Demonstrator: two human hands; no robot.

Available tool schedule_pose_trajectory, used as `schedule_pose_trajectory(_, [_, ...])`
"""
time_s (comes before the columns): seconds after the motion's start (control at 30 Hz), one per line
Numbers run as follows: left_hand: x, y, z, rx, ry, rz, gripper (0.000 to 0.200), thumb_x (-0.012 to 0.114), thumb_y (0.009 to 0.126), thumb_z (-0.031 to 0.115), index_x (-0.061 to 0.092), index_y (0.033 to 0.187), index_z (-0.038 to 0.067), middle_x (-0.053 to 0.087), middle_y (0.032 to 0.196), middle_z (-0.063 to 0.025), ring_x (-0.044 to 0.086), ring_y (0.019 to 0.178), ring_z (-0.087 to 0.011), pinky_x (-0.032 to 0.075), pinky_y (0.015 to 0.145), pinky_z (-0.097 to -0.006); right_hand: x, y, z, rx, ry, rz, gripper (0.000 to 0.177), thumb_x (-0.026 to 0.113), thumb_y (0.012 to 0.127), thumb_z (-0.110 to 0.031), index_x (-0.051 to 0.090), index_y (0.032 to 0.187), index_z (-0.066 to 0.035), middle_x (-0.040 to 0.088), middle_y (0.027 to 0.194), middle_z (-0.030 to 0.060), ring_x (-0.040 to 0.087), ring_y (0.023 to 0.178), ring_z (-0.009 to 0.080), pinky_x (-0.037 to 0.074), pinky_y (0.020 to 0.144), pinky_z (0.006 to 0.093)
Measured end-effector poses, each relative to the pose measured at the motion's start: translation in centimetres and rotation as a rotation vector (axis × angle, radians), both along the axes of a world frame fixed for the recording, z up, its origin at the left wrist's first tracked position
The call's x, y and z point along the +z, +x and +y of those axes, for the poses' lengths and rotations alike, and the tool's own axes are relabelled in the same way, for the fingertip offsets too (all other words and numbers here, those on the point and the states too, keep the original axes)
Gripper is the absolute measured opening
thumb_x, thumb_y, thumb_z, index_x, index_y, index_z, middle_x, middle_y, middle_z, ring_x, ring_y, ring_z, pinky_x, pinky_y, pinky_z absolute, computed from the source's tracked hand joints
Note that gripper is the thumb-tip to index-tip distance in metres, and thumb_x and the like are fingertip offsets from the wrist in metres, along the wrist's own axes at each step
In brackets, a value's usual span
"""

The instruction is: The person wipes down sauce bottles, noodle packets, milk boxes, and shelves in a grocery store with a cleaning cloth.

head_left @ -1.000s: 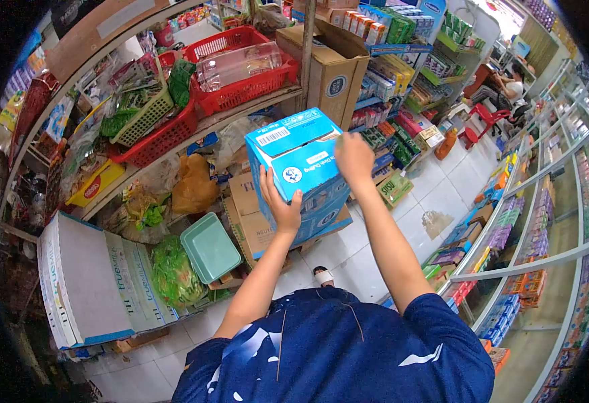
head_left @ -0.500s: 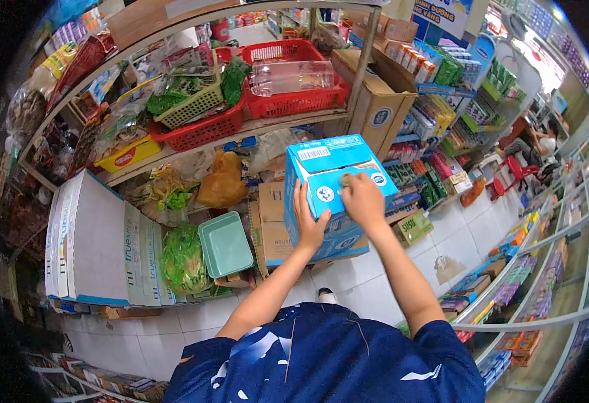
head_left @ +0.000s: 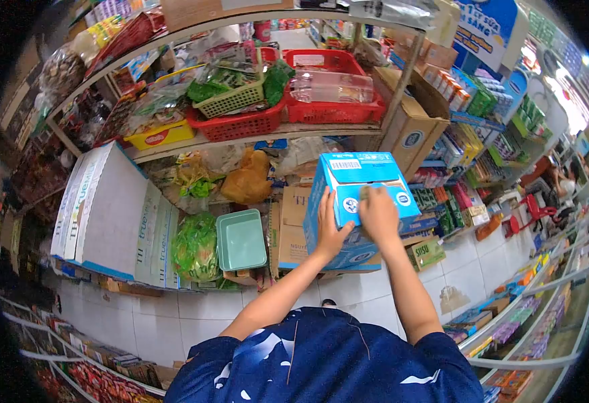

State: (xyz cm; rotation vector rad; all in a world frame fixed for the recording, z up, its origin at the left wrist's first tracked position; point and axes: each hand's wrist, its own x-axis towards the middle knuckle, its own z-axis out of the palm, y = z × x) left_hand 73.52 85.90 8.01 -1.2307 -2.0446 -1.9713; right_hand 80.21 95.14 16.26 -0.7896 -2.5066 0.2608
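Observation:
A blue cardboard box (head_left: 365, 176) with white round logos stands on a larger brown carton (head_left: 294, 232). My left hand (head_left: 331, 232) lies spread along the box's left side and front top edge, holding nothing. On the top flap, near the seam, my right hand (head_left: 378, 215) has its fingers curled together around a small greenish-brown thing, too blurred to name. To the left of the brown carton is an empty pale green plastic tray (head_left: 242, 240).
Behind, a shelf holds red baskets (head_left: 334, 111) and a yellow box (head_left: 160, 136). Bagged green vegetables (head_left: 195, 248) and a large white carton (head_left: 106, 208) are at left. An open brown carton (head_left: 415, 127) stands back right; racks (head_left: 543, 289) line the right.
The camera view has shifted, so the scene appears farther right. My right hand has moved slightly along the box top toward its front edge. My left hand stays at the box's left side.

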Motion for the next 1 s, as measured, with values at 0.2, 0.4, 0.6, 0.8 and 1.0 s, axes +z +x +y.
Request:
schedule_pose_trajectory(0.2, [0.6, 0.1, -0.5, -0.027, -0.078, -0.003, 0.077, 0.056, 0.07, 0.033, 0.019, 0.131, 0.004, 0.014, 0.137, -0.0181, 0.016, 0.125, -0.034, 0.013, 0.101, -0.0442, -0.2, 1.3, 2.9, 0.014, 0.003, -0.008, 0.017, 0.052, 0.071, -0.013, 0.056, 0.085, -0.005, 0.053, 0.084, 0.016, 0.055, 0.074, 0.0331, 0.045, 0.063, 0.0428])
schedule_pose_trajectory(0.4, [0.3, 0.2, -0.2, 0.0, -0.026, -0.007, 0.077, 0.056, 0.07, 0.036, 0.022, 0.13, 0.004, 0.016, 0.136, -0.0177, 0.018, 0.124, -0.0339, 0.014, 0.1, -0.044, -0.9, 2.1, 7.3, -0.29, 0.121, -0.027, 0.017, 0.053, 0.069, -0.012, 0.057, 0.084, -0.005, 0.053, 0.083, 0.016, 0.055, 0.075, 0.0323, 0.045, 0.064, 0.0418])
schedule_pose_trajectory(0.6, [0.1, 0.1, 0.2, -0.008, 0.007, -0.014, 0.076, 0.055, 0.07, 0.038, 0.024, 0.129, 0.002, 0.018, 0.135, -0.0183, 0.02, 0.124, -0.0329, 0.016, 0.1, -0.0425, -0.5, 0.5, -0.4, 0.211, -0.018, 0.126, 0.021, 0.055, 0.069, -0.012, 0.052, 0.088, -0.003, 0.052, 0.084, 0.0163, 0.054, 0.077, 0.0341, 0.045, 0.065, 0.0429])
schedule_pose_trajectory(0.8, [0.3, 0.1, 0.1, -0.004, -0.01, -0.029, 0.073, 0.051, 0.073, 0.043, 0.025, 0.128, 0.002, 0.018, 0.135, -0.0177, 0.019, 0.124, -0.0323, 0.017, 0.1, -0.0427, -0.8, 1.2, 9.3, -0.172, 0.029, 0.053, 0.016, 0.052, 0.072, -0.013, 0.057, 0.085, -0.005, 0.053, 0.084, 0.0146, 0.055, 0.077, 0.0317, 0.046, 0.064, 0.0416])
schedule_pose_trajectory(1.0, [0.0, 0.1, 0.3, 0.033, 0.005, -0.033, 0.077, 0.054, 0.069, 0.041, 0.025, 0.129, 0.003, 0.019, 0.135, -0.0187, 0.02, 0.123, -0.0331, 0.015, 0.1, -0.0436, -1.9, -4.2, 11.4, -0.148, 0.236, 0.026, 0.011, 0.052, 0.071, -0.01, 0.056, 0.079, -0.004, 0.052, 0.082, 0.0194, 0.054, 0.073, 0.036, 0.045, 0.064, 0.0444])
